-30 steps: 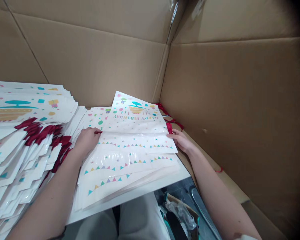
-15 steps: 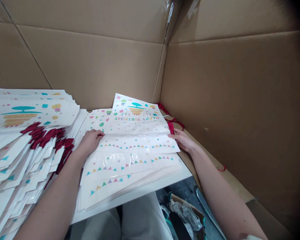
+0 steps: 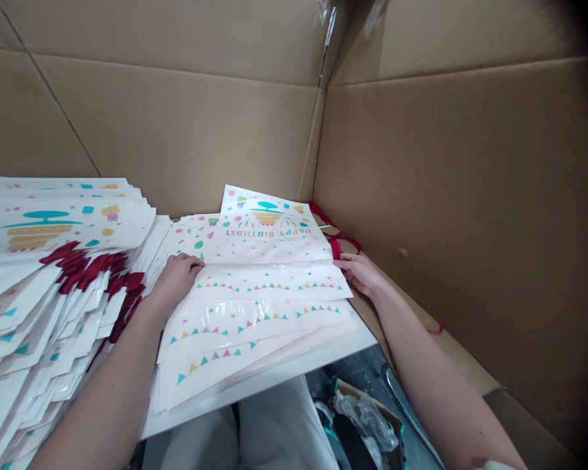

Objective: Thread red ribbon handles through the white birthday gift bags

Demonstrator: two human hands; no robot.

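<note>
A flat white gift bag (image 3: 274, 251), printed with a cake and upside-down "HAPPY BIRTHDAY" lettering, lies on top of a pile of similar bags. My left hand (image 3: 179, 275) has its fingers curled closed at the bag's left edge. At the opposite edge, my right hand (image 3: 361, 271) pinches a short red ribbon (image 3: 336, 249) that sticks out from the bag's side. A crease runs across the bag between the two hands. Beneath it, more bags (image 3: 210, 356) with bunting prints are fanned toward me on a white board (image 3: 294, 385).
On the left stands a large stack of printed bags (image 3: 73, 222) with dark red ribbon ends (image 3: 95, 267). Cardboard walls (image 3: 200, 124) enclose the back and right. Red cords (image 3: 343, 238) lie near the corner. Below the board, a box (image 3: 367, 418) holds clear plastic.
My right hand has shifted slightly right, away from the bag's edge, along with the ribbon end. My left hand and the bag have stayed in place.
</note>
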